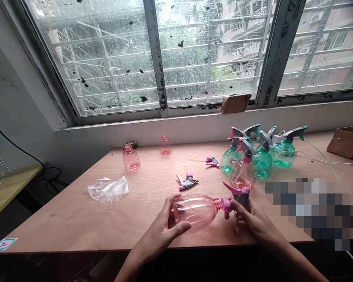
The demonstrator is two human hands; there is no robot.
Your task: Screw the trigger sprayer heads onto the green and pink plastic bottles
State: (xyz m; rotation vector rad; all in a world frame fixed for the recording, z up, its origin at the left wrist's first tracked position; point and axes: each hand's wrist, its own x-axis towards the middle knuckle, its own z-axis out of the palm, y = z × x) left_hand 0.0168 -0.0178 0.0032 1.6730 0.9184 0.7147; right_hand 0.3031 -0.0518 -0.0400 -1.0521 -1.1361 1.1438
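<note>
The left hand [164, 229] is closed on the base end of a pink bottle [195, 209], fingers curled along its far left side and thumb on the near side. The bottle lies sideways, neck pointing right. The right hand [257, 217] is clamped on a spray head [241, 196], thumb pressed across its near side; the pink collar [225, 205] meets the bottle's neck. How far it is screwed on cannot be told.

Both hands work over the near edge of the table [85, 231], forearms crossing it. To the left, open wood runs from the left hand to the table's slanting left edge, with a plastic bag [108, 190] farther back. Just beyond the bottle lies a loose spray head [188, 182]; a second one [213, 162] lies farther off, to the right.

Room is tightest beyond the right hand: a fitted pink bottle [242, 174] stands close, before a cluster of green bottles [263, 162]. Two headless bottles [131, 158] stand at the far left, near the wall [194, 135]. A pixelated patch hides things at right.
</note>
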